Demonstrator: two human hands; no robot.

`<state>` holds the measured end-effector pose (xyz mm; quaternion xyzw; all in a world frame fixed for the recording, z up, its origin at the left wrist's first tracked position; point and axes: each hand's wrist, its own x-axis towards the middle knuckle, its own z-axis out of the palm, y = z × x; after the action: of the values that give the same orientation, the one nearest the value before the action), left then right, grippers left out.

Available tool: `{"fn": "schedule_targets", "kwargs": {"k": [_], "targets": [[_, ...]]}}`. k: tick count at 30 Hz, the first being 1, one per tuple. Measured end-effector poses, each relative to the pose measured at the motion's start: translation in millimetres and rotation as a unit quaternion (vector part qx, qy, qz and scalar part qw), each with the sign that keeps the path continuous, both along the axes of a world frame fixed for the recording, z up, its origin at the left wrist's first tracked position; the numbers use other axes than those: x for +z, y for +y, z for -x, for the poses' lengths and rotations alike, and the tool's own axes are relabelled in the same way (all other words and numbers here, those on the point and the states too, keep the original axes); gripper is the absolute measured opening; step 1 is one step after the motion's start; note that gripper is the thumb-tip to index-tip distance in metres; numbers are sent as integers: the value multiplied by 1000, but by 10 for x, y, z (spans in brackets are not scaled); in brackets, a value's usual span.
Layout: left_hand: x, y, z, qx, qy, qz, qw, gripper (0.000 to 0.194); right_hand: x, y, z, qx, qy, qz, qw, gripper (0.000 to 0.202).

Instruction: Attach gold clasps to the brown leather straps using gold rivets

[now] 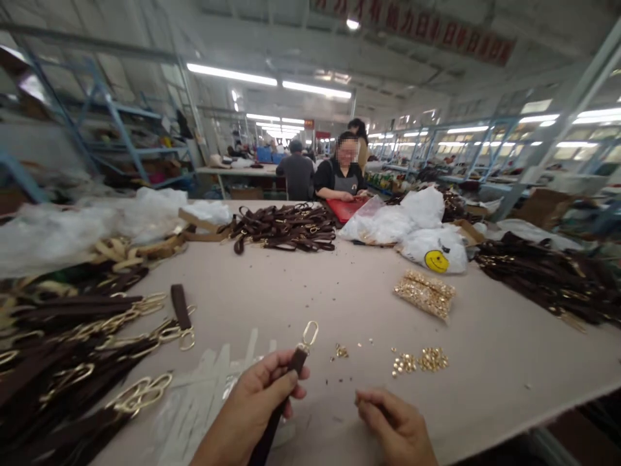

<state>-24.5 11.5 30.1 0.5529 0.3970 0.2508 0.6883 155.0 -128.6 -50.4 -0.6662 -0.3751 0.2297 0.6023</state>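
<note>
My left hand (264,395) is closed around a dark brown strap (276,421), thumb on top. An oblong gold ring (310,332) sticks out past the fingers at the strap's far end. To the right, my right hand (395,424) hovers low over the table with thumb and index fingertip pressed together; anything between them is too small to make out. Just beyond it lie a small cluster of gold metal pieces (342,351) and two larger piles of gold studs (433,359). A few tiny dark bits are scattered between the hands.
Brown straps with gold rings (140,395) heap up on the left; another strap pile (286,226) lies at the back. A clear bag of gold pieces (424,294) sits right of centre, before white plastic bags (434,249). Across the table a person (342,175) handles something red.
</note>
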Motion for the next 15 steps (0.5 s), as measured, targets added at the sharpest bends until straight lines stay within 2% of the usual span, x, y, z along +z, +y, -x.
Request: {"fn": "schedule_targets", "kwargs": {"k": [3,8,12,15], "targets": [[68,-61,-25,-5,-7,15,1000,33,147,49,111,52,131,23,990,36],[125,-152,-71,-41,-1,-4,999,30,440,224,213,113,225,-14,968,26],[45,-235,-91,-75,0,-35,997,32,488,332,275,140,278,-37,950,23],[-17,-288,-104,-83,-10,-44,996,32,488,341,293,136,268,-20,954,22]]}}
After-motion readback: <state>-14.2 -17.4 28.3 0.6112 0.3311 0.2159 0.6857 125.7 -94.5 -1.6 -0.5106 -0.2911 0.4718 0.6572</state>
